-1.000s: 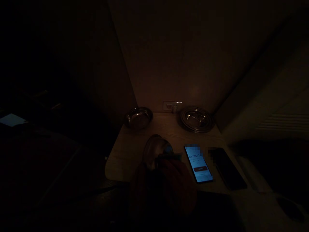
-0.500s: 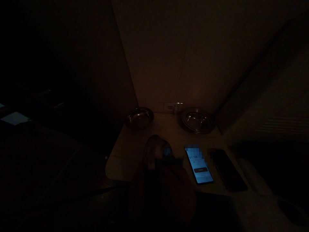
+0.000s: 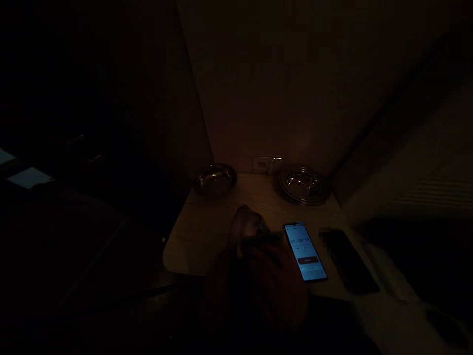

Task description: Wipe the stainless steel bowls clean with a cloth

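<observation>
The scene is very dark and my hands are dim. Between them, over the wooden table [image 3: 199, 236], a shiny rounded metal vessel [image 3: 246, 222] is held tilted; whether it is a bowl or a cup I cannot tell. My left hand [image 3: 217, 283] is closed at its left side, with most fingers lost in shadow. My right hand [image 3: 279, 281] has its fingers bent together over a dark, flat-edged piece [image 3: 264, 238] against the vessel. What that piece is cannot be made out.
A metal bowl [image 3: 215, 181] stands at the back left, and stacked metal plates [image 3: 303, 186] at the back right, below a wall socket [image 3: 266, 163]. A lit phone [image 3: 306, 252] showing a timer lies right of my hands, beside a dark phone [image 3: 353, 264].
Both hands and the vessel have shifted slightly right, and the vessel's tilt looks a little different. The bowl, plates and phones stay in place.
</observation>
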Motion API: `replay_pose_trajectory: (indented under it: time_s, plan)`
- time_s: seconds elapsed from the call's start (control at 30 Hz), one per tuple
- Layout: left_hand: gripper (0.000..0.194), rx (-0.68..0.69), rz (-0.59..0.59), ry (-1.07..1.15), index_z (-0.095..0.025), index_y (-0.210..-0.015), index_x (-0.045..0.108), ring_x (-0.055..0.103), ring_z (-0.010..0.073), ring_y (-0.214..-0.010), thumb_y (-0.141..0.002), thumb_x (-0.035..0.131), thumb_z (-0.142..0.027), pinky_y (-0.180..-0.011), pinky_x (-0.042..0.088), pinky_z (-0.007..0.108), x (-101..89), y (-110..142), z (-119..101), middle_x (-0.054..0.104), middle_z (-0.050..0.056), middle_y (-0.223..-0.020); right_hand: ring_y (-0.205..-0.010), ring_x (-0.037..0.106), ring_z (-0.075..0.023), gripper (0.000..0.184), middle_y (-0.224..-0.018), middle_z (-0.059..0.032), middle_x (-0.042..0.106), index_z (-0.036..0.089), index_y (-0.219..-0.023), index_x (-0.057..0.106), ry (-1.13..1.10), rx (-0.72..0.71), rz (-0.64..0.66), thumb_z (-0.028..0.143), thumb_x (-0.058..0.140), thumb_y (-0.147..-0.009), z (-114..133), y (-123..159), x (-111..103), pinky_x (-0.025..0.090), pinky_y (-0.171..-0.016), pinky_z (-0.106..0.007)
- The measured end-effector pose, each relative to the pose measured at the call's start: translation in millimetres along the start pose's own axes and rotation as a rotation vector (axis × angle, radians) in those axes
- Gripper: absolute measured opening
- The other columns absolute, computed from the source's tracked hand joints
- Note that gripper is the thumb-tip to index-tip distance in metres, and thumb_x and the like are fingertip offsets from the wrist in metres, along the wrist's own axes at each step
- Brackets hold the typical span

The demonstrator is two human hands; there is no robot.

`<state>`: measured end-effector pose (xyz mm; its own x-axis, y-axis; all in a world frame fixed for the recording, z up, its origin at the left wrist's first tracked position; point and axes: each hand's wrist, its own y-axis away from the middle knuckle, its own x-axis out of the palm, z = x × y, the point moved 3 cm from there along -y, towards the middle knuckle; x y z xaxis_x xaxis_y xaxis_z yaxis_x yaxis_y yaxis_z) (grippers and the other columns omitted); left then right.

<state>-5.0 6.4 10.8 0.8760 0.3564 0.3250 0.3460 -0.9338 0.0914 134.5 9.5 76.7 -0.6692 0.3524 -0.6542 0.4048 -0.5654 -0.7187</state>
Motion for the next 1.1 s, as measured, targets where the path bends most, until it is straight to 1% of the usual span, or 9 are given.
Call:
replay_pose_trajectory:
  time_s: [0.1, 0.27, 0.47, 0.6, 0.67, 0.8, 0.87, 0.93, 1.1]
  plan:
    - [0.028, 0.016, 0.030, -0.030, -0.017, -0.111, 0.058, 0.059, 0.0172, -0.096, -0.090, 0.050, -0.034, -0.082, 0.051, 0.036, 2.4, 0.7, -3.4, 0.059, 0.009, -0.113, -0.096, 0.053, -0.0224, 0.026, -0.108, -0.0045, 0.069, 0.019, -0.103, 0.062, 0.014, 0.016, 0.000, 0.015, 0.042, -0.085, -1.6, -5.6, -3.0, 0.043, -0.085, -0.042]
    - [0.027, 0.026, 0.063, -0.090, -0.017, -0.110, 0.059, 0.058, 0.0172, -0.097, -0.090, 0.050, -0.033, -0.084, 0.050, 0.037, 7.2, 2.9, -7.4, 0.058, 0.009, -0.115, -0.092, 0.055, -0.0202, 0.020, -0.102, -0.0012, 0.071, 0.020, -0.093, 0.064, -0.005, -0.101, 0.008, 0.016, 0.046, -0.086, -1.0, -4.1, -4.9, 0.041, -0.087, -0.041]
    - [0.028, 0.032, 0.120, -0.177, -0.017, -0.110, 0.059, 0.057, 0.0174, -0.099, -0.090, 0.050, -0.034, -0.087, 0.048, 0.038, 15.2, 4.2, -11.8, 0.058, 0.009, -0.116, -0.097, 0.052, -0.0238, 0.027, -0.109, -0.0060, 0.068, 0.017, -0.102, 0.062, -0.005, -0.027, 0.051, 0.018, 0.042, -0.083, -17.0, -13.7, -7.6, 0.041, -0.083, -0.043]
    - [0.031, 0.041, 0.151, -0.279, -0.016, -0.111, 0.059, 0.057, 0.0183, -0.101, -0.090, 0.049, -0.036, -0.089, 0.047, 0.040, 15.9, 4.9, -14.6, 0.058, 0.010, -0.117, -0.093, 0.053, -0.0216, 0.021, -0.102, -0.0040, 0.070, 0.016, -0.096, 0.063, -0.057, -0.083, 0.012, 0.017, 0.045, -0.084, -7.9, -8.2, -10.1, 0.041, -0.086, -0.042]
    - [0.033, 0.043, 0.169, -0.330, -0.017, -0.112, 0.059, 0.057, 0.0187, -0.103, -0.090, 0.047, -0.039, -0.090, 0.047, 0.041, 16.9, 4.7, -15.2, 0.058, 0.010, -0.117, -0.091, 0.054, -0.0213, 0.021, -0.101, -0.0034, 0.071, 0.017, -0.095, 0.063, -0.058, -0.110, 0.025, 0.017, 0.045, -0.084, -7.1, -7.2, -10.7, 0.041, -0.086, -0.042]
    - [0.036, 0.060, 0.200, -0.417, -0.017, -0.115, 0.058, 0.057, 0.0198, -0.104, -0.091, 0.045, -0.041, -0.091, 0.046, 0.042, 19.1, 3.2, -13.9, 0.058, 0.010, -0.119, -0.093, 0.053, -0.0243, 0.024, -0.106, -0.0060, 0.069, 0.016, -0.100, 0.061, -0.001, -0.025, 0.059, 0.016, 0.043, -0.084, -19.9, -14.1, -10.9, 0.043, -0.080, -0.043]
    - [0.037, 0.075, 0.202, -0.460, -0.016, -0.116, 0.057, 0.056, 0.0205, -0.106, -0.090, 0.046, -0.040, -0.092, 0.045, 0.043, 16.3, 4.5, -9.9, 0.057, 0.010, -0.120, -0.095, 0.052, -0.0251, 0.024, -0.107, -0.0078, 0.068, 0.014, -0.101, 0.060, 0.006, 0.019, 0.035, 0.014, 0.044, -0.083, -24.3, -14.9, -11.6, 0.045, -0.078, -0.041]
    - [0.035, 0.087, 0.197, -0.507, -0.018, -0.116, 0.057, 0.055, 0.0206, -0.109, -0.090, 0.047, -0.039, -0.095, 0.043, 0.044, 9.6, 8.7, -2.2, 0.056, 0.010, -0.123, -0.099, 0.050, -0.0263, 0.026, -0.111, -0.0099, 0.066, 0.013, -0.104, 0.059, -0.004, 0.018, 0.037, 0.014, 0.045, -0.083, -23.5, -11.2, -11.6, 0.046, -0.080, -0.042]
    - [0.038, 0.099, 0.185, -0.603, -0.022, -0.116, 0.059, 0.045, 0.0237, -0.121, -0.087, 0.052, -0.043, -0.105, 0.031, 0.049, -6.3, 21.4, 17.4, 0.051, 0.011, -0.131, -0.110, 0.047, -0.0290, 0.037, -0.122, -0.0120, 0.060, 0.010, -0.116, 0.054, -0.010, -0.010, 0.100, 0.018, 0.045, -0.081, -14.9, 1.8, -12.1, 0.043, -0.088, -0.046]
